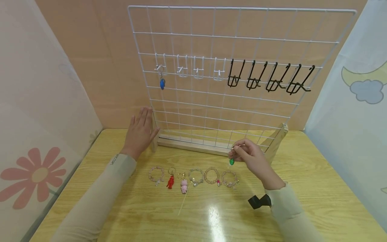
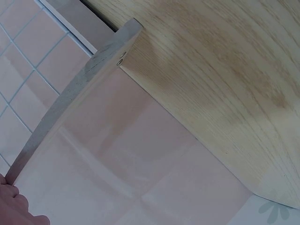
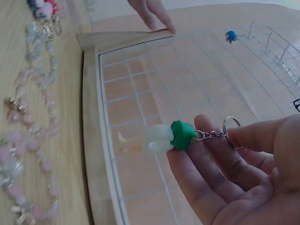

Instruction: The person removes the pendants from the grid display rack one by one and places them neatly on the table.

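My right hand [image 1: 249,154] pinches the metal ring [image 3: 231,131] of a keychain between thumb and finger. From its short chain hangs a small figure with a green top [image 3: 182,135] and a pale, translucent body [image 3: 159,138], in front of the rack's lower right part. At the rack's left side, my left hand [image 1: 139,131] rests against the wooden upright [image 3: 126,38], fingers straight. The white wire grid rack [image 1: 211,89] carries white hooks [image 1: 198,69] and black hooks [image 1: 254,75]. A blue keychain [image 1: 162,83] hangs on the leftmost white hook.
In a row on the wooden table [image 1: 145,211] lie a red figure keychain [image 1: 170,181], a pink figure keychain [image 1: 184,186] and several beaded bracelets [image 1: 212,175]. The rack's wooden base bar [image 1: 193,146] runs behind them. Side panels [image 1: 39,111] stand left and right.
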Motion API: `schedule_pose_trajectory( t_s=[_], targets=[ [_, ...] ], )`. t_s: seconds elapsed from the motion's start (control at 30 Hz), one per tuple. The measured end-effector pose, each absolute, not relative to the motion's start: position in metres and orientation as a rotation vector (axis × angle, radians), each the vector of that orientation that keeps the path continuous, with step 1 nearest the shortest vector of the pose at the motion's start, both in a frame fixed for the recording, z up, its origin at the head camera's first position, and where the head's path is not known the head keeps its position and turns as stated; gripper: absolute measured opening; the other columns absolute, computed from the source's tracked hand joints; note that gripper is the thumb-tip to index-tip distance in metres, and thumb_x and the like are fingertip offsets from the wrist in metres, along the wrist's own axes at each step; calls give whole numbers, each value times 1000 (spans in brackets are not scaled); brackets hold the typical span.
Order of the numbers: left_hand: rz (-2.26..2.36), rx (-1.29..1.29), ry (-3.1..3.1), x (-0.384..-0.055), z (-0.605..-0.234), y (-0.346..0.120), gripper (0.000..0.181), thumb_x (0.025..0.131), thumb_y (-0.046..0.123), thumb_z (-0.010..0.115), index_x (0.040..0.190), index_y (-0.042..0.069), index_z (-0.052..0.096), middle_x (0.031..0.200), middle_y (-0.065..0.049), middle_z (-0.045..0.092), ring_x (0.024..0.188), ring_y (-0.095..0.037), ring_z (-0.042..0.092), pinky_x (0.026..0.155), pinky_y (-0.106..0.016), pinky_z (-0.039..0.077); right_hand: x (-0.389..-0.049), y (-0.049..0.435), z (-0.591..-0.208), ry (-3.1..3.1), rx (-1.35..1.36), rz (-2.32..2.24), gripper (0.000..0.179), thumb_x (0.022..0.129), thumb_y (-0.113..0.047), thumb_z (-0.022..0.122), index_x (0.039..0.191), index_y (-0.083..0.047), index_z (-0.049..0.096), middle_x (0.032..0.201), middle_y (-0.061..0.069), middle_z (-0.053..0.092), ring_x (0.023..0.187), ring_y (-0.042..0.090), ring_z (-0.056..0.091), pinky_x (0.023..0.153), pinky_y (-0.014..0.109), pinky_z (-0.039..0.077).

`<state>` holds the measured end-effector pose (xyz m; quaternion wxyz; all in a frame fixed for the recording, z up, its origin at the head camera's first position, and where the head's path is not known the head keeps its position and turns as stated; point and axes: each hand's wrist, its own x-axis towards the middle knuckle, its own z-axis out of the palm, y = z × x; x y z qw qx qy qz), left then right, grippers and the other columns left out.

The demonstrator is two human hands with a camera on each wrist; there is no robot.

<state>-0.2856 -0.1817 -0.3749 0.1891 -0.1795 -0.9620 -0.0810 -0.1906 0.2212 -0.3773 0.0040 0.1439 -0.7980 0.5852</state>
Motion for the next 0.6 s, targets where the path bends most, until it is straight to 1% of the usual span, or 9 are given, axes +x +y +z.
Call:
schedule_pose_trajectory(
  t_s=[0.23,0.43,0.6],
  targets=[
    [-226,-504,-2715,-287,-374,-182,82,108,43,46,161,0,2,168,-22,9,156,-34,4,122,-59,8,-184,243,-390,-2599,436,1868,27,109,-14,47,119,11,49,96,23,70,87,18,73,77,31,61],
    [-217,-501,-2727,-286,-372,-181,81,108,42,46,161,-1,2,168,-22,8,156,-35,5,122,-61,11,-182,264,-403,-2678,435,1867,26,109,-13,46,116,11,51,91,18,69,83,17,71,74,31,60],
    [-217,-501,-2725,-286,-372,-181,81,108,42,46,161,-1,3,168,-22,8,155,-36,7,122,-60,10,-184,277,-414,-2704,426,1914,30,109,-13,45,116,16,49,89,15,68,80,17,69,72,30,60]
  ],
)
